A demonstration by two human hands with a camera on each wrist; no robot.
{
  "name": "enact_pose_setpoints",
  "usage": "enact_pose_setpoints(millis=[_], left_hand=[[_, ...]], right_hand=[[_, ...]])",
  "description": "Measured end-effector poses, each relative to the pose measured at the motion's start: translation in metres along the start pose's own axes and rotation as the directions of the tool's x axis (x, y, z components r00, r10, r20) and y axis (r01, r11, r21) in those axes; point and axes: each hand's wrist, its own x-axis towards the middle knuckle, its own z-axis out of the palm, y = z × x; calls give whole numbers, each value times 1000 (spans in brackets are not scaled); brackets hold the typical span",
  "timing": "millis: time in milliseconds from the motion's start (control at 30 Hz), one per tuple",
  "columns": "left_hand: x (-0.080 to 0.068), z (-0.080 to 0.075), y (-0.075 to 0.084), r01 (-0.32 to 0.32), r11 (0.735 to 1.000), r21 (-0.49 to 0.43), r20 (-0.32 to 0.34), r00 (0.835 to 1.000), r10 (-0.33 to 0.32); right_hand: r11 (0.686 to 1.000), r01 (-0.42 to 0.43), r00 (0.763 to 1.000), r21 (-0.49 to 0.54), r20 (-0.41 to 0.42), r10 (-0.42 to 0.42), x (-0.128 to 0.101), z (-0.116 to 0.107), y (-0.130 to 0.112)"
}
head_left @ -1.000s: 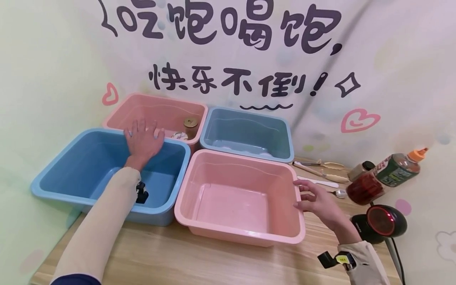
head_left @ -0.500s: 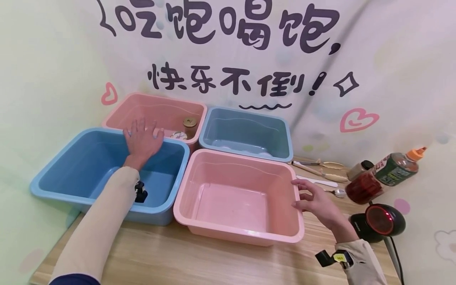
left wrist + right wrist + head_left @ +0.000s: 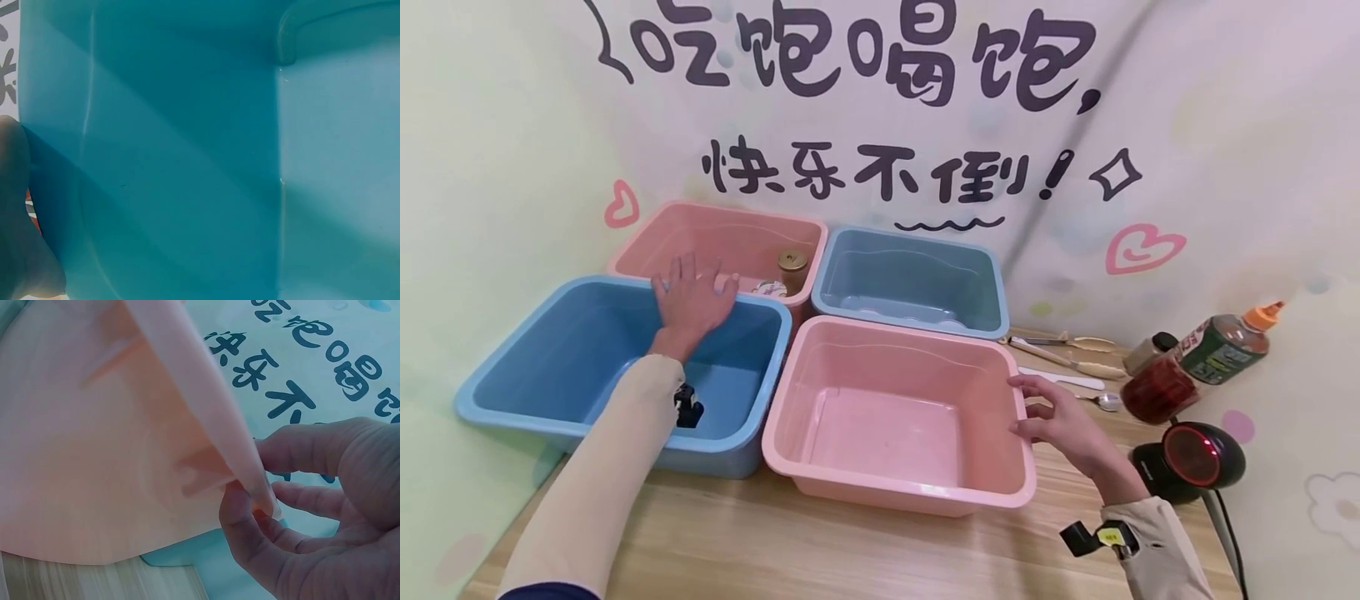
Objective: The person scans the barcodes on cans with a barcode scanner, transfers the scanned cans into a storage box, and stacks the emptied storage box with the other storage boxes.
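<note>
My left hand (image 3: 692, 300) lies with spread fingers across the far rim of the blue bin (image 3: 625, 433) at front left. Its fingertips reach over the pink bin behind it. The left wrist view is mostly filled by the inner wall of the blue bin (image 3: 156, 156), with part of the hand (image 3: 19, 231) at the left edge. My right hand (image 3: 1063, 421) pinches the right rim of the front pink bin (image 3: 887, 497). In the right wrist view, the thumb and fingers of my right hand (image 3: 312, 506) stand on opposite sides of the pink bin's rim (image 3: 206, 387).
Behind stand another pink bin (image 3: 745, 215), with a gold-lidded jar (image 3: 792, 271) inside, and a second blue bin (image 3: 910, 283). To the right lie tongs (image 3: 1067, 358), a white-handled utensil (image 3: 1063, 377) and a spoon (image 3: 1105, 402), near a sauce bottle (image 3: 1206, 358) and a black device (image 3: 1198, 458).
The whole head view has shifted slightly, so bins and hands appear a little further left. Both hands keep their places on the rims.
</note>
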Motion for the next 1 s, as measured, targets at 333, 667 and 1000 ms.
enact_pose_setpoints(millis=[333, 667, 1000], left_hand=[[1, -14, 1, -43, 996, -76, -116, 993, 34], [-5, -56, 30, -91, 983, -157, -44, 995, 86], [-47, -72, 75, -118, 848, -517, 97, 976, 195]], right_hand=[[999, -27, 1000, -21, 2, 27, -6, -10, 1], [999, -32, 999, -10, 13, 33, -10, -18, 5], [1000, -23, 999, 17, 29, 23, -12, -23, 7]])
